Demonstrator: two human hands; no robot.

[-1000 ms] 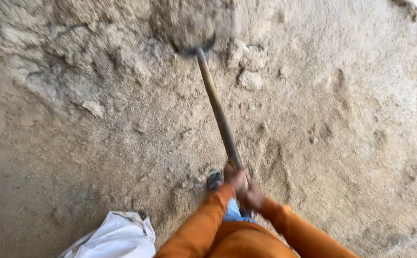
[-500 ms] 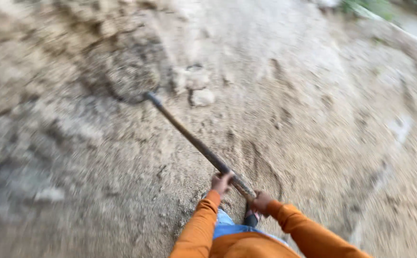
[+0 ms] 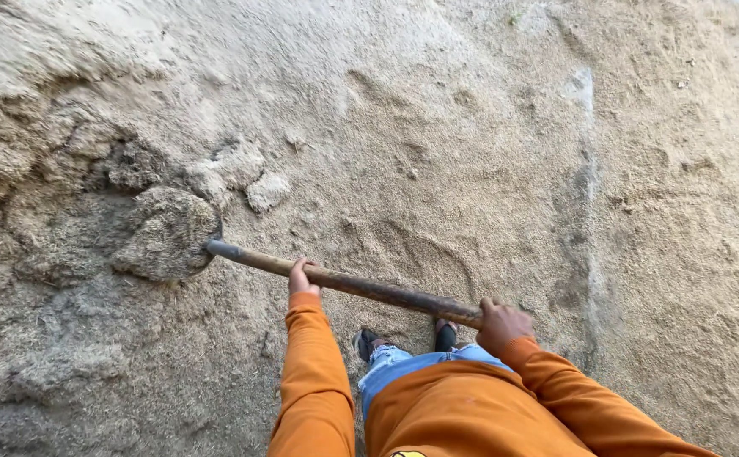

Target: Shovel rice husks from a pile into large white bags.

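The left hand [image 3: 300,278] is wrapped around the long wooden handle [image 3: 348,283] of a shovel, fingers curled over the top of the shaft about midway along it. The right hand [image 3: 501,324] is clamped on the near end of the same handle, knuckles up, the fist closed tight round the wood. Both arms wear orange sleeves [image 3: 314,372] that come up from the lower edge of the view, and the orange top covers the body between them.

The handle runs from the right hand, low and right of centre, up and leftward across the view, slightly tilted, to the shovel blade [image 3: 170,235]. The blade lies at the left, heaped with a mound of the same pale, grainy, husk-like material that covers the ground, so that little of the metal shows; only the dark socket where the handle joins is plain.

Below the handle, between the two arms, blue jeans [image 3: 403,366] and two dark sandals [image 3: 368,342] stand on the loose material.

To the far left of the blade rises a broken, crumbly bank [image 3: 39,144] of the material, with cracked faces and fallen lumps. One pale clod [image 3: 266,192] lies just right of the blade, near the handle. To the right the heap [image 3: 640,169] spreads smoother, marked with shallow dents and a pale streak running from far to near.
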